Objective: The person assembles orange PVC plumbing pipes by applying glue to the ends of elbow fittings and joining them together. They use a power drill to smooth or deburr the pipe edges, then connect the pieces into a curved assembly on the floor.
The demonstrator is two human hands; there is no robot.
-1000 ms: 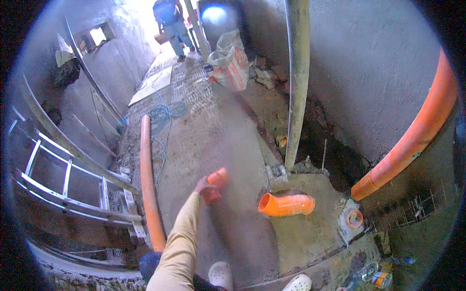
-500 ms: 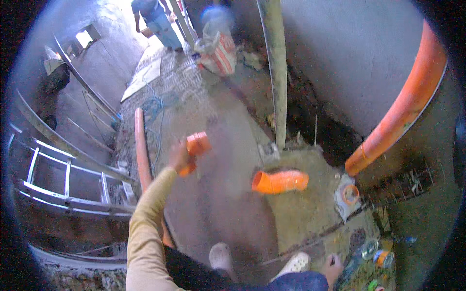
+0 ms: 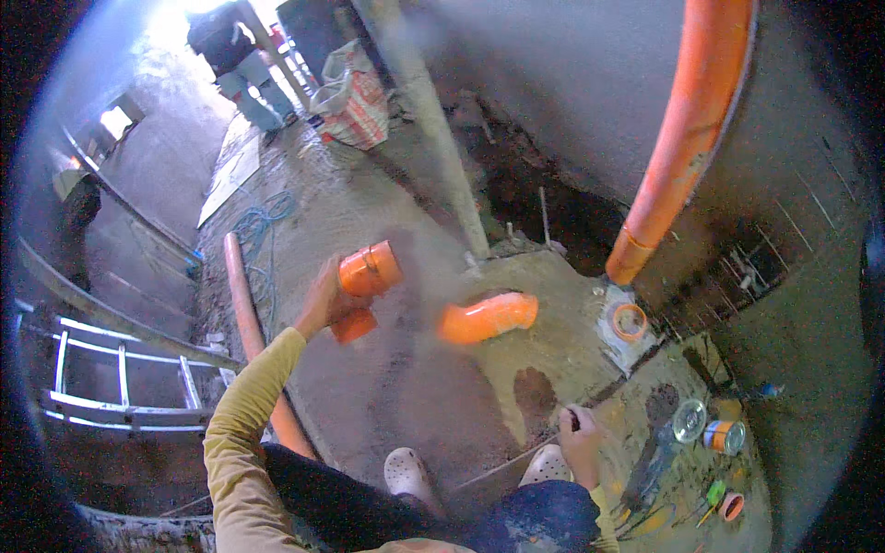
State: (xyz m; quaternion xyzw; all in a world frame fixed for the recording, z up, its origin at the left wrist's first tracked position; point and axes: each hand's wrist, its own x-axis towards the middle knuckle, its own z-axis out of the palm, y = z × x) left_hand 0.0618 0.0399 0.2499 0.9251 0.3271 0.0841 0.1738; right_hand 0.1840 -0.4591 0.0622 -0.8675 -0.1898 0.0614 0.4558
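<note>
Left of the frame's centre, the left hand (image 3: 321, 297) grasps the orange pipe fitting (image 3: 371, 269), best held firmly by its body with the open ends free, while the right hand (image 3: 581, 444), lower right, has bent fingers, whether holding something I cannot tell.

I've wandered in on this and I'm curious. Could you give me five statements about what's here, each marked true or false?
1. The left hand holds an orange pipe fitting. True.
2. The right hand grips the ladder. False: the ladder is over on the left, well away from that hand.
3. A curved orange pipe piece lies on the floor, to the right of the held fitting. True.
4. Black boots are being worn. False: the footwear is pale clogs with holes.
5. Another person stands near the striped sack. True.
</note>
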